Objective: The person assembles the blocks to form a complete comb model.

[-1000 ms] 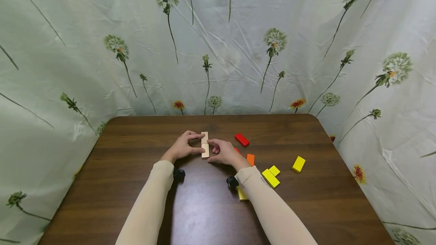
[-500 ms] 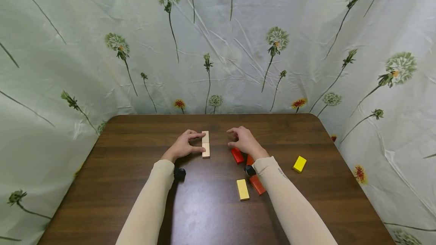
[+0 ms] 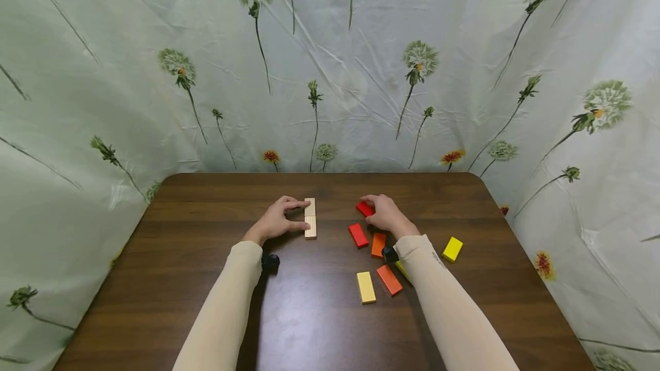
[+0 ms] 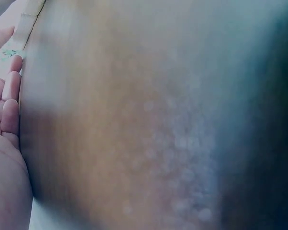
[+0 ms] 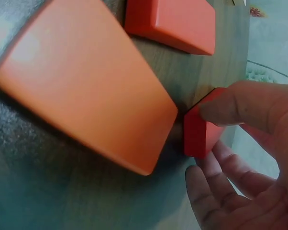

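Observation:
Two plain wooden blocks lie end to end in a line, the far block point(image 3: 310, 208) and the near block point(image 3: 310, 232). My left hand point(image 3: 272, 223) rests at them from the left, its index finger on the far block and its thumb on the near one. The left wrist view shows part of the blocks point(image 4: 25, 26) at its upper-left edge. Farther right, my right hand point(image 3: 389, 215) holds a red block point(image 3: 365, 209) between thumb and fingers. In the right wrist view the thumb lies on this red block point(image 5: 195, 134), with fingertips beneath it.
Nearer on the brown table point(image 3: 206, 268) lie another red block point(image 3: 358, 235), an orange block point(image 3: 378, 244), an orange-red block point(image 3: 389, 280) and a pale yellow block point(image 3: 366, 288). A yellow block point(image 3: 452, 249) sits farther right. My right sleeve partly hides another yellow block point(image 3: 401, 268).
My right hand has left the wooden blocks, moved right and taken hold of the far red block. My left hand has stayed at the wooden blocks.

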{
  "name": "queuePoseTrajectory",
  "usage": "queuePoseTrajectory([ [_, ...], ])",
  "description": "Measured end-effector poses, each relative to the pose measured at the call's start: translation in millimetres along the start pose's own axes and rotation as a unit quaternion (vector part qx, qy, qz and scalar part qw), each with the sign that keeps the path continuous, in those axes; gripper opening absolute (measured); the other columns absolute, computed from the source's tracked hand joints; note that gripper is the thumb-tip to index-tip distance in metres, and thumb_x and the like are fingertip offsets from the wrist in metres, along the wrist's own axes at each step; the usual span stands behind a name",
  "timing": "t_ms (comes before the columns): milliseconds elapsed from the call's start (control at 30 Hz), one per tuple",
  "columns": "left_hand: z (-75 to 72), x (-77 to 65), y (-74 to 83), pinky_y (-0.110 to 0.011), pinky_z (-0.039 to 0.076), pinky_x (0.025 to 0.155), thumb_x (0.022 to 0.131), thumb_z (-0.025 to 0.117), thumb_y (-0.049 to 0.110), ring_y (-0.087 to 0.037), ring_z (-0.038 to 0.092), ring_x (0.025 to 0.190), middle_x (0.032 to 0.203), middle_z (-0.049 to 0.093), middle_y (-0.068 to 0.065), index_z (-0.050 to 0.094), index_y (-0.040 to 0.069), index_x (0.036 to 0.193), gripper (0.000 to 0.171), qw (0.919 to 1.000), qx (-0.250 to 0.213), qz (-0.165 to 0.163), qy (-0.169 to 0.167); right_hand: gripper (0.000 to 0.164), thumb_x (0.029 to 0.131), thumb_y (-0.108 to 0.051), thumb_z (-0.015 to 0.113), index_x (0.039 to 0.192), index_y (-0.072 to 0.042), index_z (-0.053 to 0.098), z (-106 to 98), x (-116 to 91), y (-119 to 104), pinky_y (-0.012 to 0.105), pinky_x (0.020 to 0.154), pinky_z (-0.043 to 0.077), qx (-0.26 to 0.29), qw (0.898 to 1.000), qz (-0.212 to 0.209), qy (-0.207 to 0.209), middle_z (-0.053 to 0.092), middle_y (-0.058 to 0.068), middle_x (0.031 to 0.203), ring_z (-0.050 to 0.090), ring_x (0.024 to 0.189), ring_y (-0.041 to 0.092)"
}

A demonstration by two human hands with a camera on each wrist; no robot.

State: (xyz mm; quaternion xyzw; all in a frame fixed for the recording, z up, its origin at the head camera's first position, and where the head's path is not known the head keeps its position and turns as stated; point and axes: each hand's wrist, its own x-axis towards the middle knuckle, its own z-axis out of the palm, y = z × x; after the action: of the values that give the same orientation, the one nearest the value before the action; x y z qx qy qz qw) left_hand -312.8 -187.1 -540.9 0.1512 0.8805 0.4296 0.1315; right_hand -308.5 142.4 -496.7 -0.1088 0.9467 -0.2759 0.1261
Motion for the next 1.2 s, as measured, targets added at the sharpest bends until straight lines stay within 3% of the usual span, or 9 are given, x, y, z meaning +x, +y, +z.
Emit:
queuePoseTrajectory([
  [133, -0.5, -0.2, -1.0, -0.063, 0.040, 0.121, 0.089, 0.090, 0.035, -0.038, 0.052, 0.140, 0.149, 0.051, -0.014, 0.063, 0.024, 0.153, 0.070, 0.9999, 0.011, -0.001, 0.002, 0.060, 0.095, -0.003, 0.071, 0.154, -0.005, 0.057, 1, 0, 3, 0.050, 0.111, 0.053, 0.017, 1.000, 0.015, -0.013, 0.063, 0.024, 0.147, 0.059, 0.123, 0.036],
  [233, 0.0, 1.2, -0.9, -0.063, 0.040, 0.122, 0.090, 0.089, 0.035, -0.038, 0.052, 0.140, 0.149, 0.051, -0.015, 0.062, 0.024, 0.154, 0.070, 0.9999, 0.015, 0.005, -0.002, 0.062, 0.095, -0.006, 0.073, 0.155, -0.008, 0.056, 0, -1, 5, 0.045, 0.103, 0.056, 0.019, 0.999, 0.029, -0.015, 0.064, 0.023, 0.143, 0.060, 0.117, 0.033],
  [400, -0.2, 2.0, -1.2, -0.062, 0.040, 0.122, 0.090, 0.090, 0.034, -0.038, 0.052, 0.140, 0.148, 0.051, -0.015, 0.062, 0.023, 0.154, 0.071, 0.9999, 0.009, 0.009, -0.001, 0.066, 0.095, -0.011, 0.076, 0.157, -0.007, 0.053, 0, -3, 6, 0.030, 0.077, 0.054, 0.019, 0.999, 0.027, -0.027, 0.064, 0.017, 0.116, 0.059, 0.096, 0.026],
  [500, 0.2, 2.7, -2.0, -0.062, 0.040, 0.122, 0.090, 0.090, 0.034, -0.037, 0.052, 0.140, 0.147, 0.051, -0.014, 0.062, 0.024, 0.154, 0.071, 0.9999, 0.007, 0.009, -0.001, 0.070, 0.094, -0.011, 0.079, 0.158, -0.006, 0.052, -2, -4, 8, 0.026, 0.070, 0.048, 0.029, 0.999, 0.022, -0.036, 0.060, 0.012, 0.104, 0.056, 0.087, 0.022],
  [767, -0.5, 2.2, -1.9, -0.061, 0.040, 0.122, 0.090, 0.089, 0.035, -0.037, 0.051, 0.138, 0.147, 0.051, -0.013, 0.062, 0.025, 0.153, 0.069, 1.0000, 0.004, 0.002, -0.006, 0.068, 0.092, 0.001, 0.075, 0.156, -0.007, 0.054, -3, -7, 11, 0.024, 0.070, 0.048, 0.069, 0.996, 0.038, -0.039, 0.059, 0.010, 0.100, 0.055, 0.083, 0.020],
  [1200, -1.0, -0.1, 1.4, -0.061, 0.042, 0.119, 0.091, 0.088, 0.034, -0.038, 0.053, 0.136, 0.146, 0.053, -0.016, 0.062, 0.022, 0.153, 0.068, 0.9997, 0.020, 0.014, 0.002, 0.060, 0.091, -0.001, 0.082, 0.146, 0.000, 0.059, 1, -6, 18, 0.024, 0.071, 0.049, 0.086, 0.996, 0.029, -0.013, 0.063, 0.009, 0.098, 0.055, 0.084, 0.018],
])
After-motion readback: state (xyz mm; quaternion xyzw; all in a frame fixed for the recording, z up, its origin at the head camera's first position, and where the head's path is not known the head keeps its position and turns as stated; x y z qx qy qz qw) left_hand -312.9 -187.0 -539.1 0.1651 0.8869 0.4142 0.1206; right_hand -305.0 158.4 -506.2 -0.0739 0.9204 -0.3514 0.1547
